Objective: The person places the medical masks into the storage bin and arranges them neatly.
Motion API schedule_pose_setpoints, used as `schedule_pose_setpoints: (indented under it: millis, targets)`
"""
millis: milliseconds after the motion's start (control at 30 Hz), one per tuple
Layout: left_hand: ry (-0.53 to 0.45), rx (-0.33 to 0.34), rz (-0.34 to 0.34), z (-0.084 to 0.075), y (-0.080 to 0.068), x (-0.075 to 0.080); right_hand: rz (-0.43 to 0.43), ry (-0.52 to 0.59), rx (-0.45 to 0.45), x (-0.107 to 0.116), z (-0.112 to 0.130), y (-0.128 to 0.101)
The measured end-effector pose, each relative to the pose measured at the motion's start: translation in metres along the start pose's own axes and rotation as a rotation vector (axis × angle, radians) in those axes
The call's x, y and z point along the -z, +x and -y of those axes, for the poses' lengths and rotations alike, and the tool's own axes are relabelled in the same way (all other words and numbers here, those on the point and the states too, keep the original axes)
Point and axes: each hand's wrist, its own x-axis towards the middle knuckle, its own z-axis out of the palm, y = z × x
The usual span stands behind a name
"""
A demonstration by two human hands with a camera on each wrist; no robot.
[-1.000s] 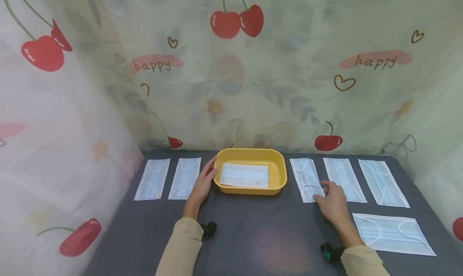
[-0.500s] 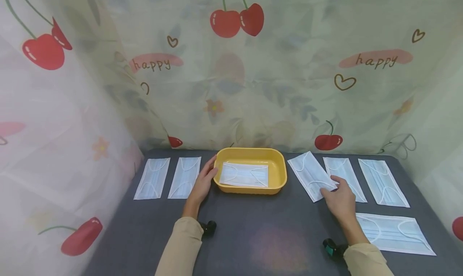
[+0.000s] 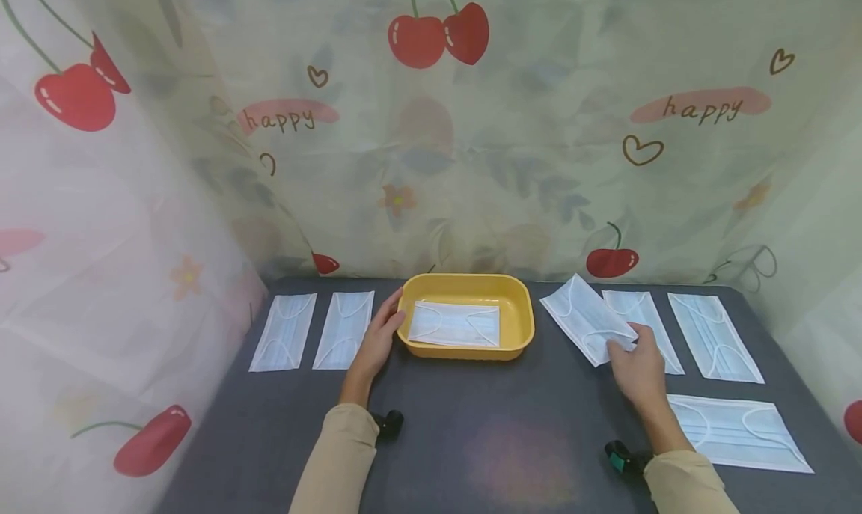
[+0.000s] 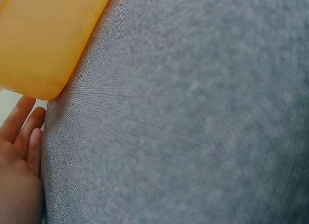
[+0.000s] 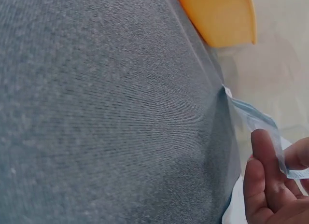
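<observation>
Mask (image 3: 581, 313) diagonal, far end leftward

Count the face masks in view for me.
7: two masks left of the yellow tray, one inside it, one held in the right hand, two at the back row's right end, one in front of those. Any stacked underneath would be hidden.

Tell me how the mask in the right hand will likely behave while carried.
The mask will probably flop, since it visibly bends in the right wrist view. It's likely light for its size: the sheet looks thin, and the right fingers pinch it near one end. Rolling seems unlikely, as other masks lie flat on the table.
</observation>
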Motion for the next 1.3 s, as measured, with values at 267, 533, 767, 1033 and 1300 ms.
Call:
schedule_pose_setpoints:
  millis: [267,533,767,1033,1300]
  targets:
    - [-0.004,-0.007,0.01,0.0,0.0,0.0,-0.059,0.068,-0.016,0.007,0.001,0.002]
    - [0.01,-0.021,0.003,0.0,0.0,0.001,-0.081,0.132,-0.041,0.015,0.008,0.003]
    - [0.008,-0.015,0.009,0.0,0.001,0.001,-0.062,0.187,-0.08,0.024,0.011,0.007]
    - [0.002,0.004,0.004,-0.001,-0.001,0.001,-0.045,0.213,-0.107,0.031,0.018,0.007]
    - [-0.012,0.011,0.008,-0.003,0.0,0.001,-0.111,0.253,-0.057,0.041,0.027,0.009]
